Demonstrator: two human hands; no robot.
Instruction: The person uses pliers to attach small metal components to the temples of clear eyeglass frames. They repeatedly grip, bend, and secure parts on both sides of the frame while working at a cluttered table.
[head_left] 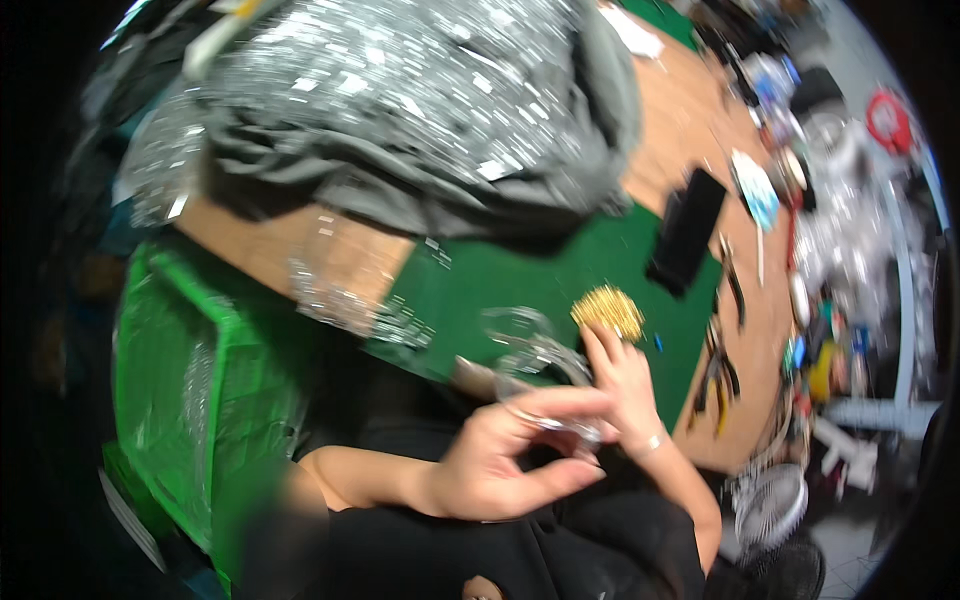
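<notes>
In front of my body my left hand (500, 455) is curled, thumb and fingers bent around a clear, shiny piece (575, 438) whose kind is blurred. Past it, my right hand (622, 385) reaches over the green mat (500, 275), its fingers stretched out. Those fingertips touch a pile of thin gold pins (608, 312); whether a pin is between them cannot be made out. Left of that pile and beyond my left hand lie clear, shiny loops (535, 345). Small clear pieces (400, 325) are scattered by the mat's left edge.
A large grey fabric bundle covered in shiny clear pieces (420, 110) fills the table's far side. On the right lie a black phone-like slab (688, 232) and pliers (716, 380). A green plastic crate (170, 370) stands left of the table, a white fan (772, 505) at lower right.
</notes>
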